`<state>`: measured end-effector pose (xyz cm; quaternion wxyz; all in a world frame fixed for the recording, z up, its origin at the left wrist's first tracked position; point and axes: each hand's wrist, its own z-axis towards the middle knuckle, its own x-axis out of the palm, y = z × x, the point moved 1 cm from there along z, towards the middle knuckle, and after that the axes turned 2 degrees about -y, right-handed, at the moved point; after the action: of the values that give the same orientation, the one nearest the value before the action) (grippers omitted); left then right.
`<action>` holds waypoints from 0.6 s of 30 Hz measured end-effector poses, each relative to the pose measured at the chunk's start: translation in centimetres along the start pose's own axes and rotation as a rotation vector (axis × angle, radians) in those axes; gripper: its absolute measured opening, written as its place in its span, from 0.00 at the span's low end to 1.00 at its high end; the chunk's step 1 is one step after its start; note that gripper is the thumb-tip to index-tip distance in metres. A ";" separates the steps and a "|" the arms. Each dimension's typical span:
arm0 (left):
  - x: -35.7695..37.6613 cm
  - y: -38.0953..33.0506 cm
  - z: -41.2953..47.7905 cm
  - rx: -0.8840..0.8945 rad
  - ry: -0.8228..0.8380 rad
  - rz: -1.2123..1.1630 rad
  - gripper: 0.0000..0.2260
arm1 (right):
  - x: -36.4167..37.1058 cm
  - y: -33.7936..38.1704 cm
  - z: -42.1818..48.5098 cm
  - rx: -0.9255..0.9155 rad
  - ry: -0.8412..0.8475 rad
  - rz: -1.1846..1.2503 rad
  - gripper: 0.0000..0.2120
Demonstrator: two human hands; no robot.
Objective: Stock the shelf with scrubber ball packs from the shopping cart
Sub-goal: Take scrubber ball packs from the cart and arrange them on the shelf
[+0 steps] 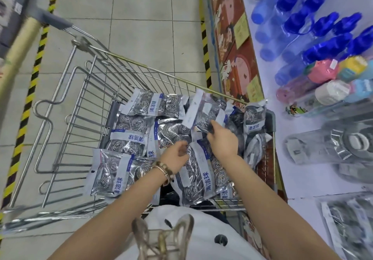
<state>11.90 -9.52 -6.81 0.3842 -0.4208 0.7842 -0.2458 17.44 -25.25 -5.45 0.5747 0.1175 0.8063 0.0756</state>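
Several scrubber ball packs, clear bags of steel wool with blue and white labels, lie in the wire shopping cart [84,90]. My right hand [222,138] reaches into the cart and pinches the lower edge of one scrubber ball pack [203,112], which is tilted up above the others. My left hand [175,156], with a beaded bracelet on the wrist, hovers with fingers apart over a large pack [199,177] near the cart's front. Another pack [111,172] lies at the cart's left. A few packs [347,225] lie on the white shelf [302,183] at the lower right.
Blue bottles [314,23] and coloured bottles [323,73] fill the shelf's far part, with clear packaged goods [343,144] nearer. The shelf edge carries red patterned trim [236,57]. Yellow-black floor tape [32,86] runs along the tiled aisle. The cart's handle [50,19] is at the upper left.
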 end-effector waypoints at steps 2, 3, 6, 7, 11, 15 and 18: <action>1.0 -0.7 0.4 0.007 0.081 -0.017 0.31 | -0.9 1.1 -0.3 -0.027 -0.003 0.023 0.22; 1.3 -1.1 0.6 0.000 0.109 -0.046 0.35 | -1.2 1.6 -0.5 -0.039 -0.001 0.039 0.22; 2.8 -2.3 0.8 0.038 0.139 -0.123 0.43 | -1.9 2.9 -1.1 -0.063 0.002 0.124 0.23; 3.2 -2.7 0.6 0.051 0.122 -0.123 0.41 | -2.0 3.3 -1.4 -0.068 -0.004 0.159 0.23; 4.4 -3.2 0.4 0.154 -0.109 -0.061 0.20 | -1.3 4.4 -2.2 -0.072 -0.020 0.276 0.23; 3.4 -4.4 0.4 0.049 -0.325 -0.492 0.15 | -0.8 4.9 -2.7 -0.119 -0.010 0.279 0.24; 2.8 -3.5 0.8 -0.075 -0.346 -0.337 0.11 | -1.2 4.6 -2.7 -0.160 0.057 0.287 0.24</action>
<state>13.25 -13.81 -5.92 0.4504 -0.5956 0.6339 -0.2015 15.72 -21.09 -2.26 0.5425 0.1831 0.7887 0.2239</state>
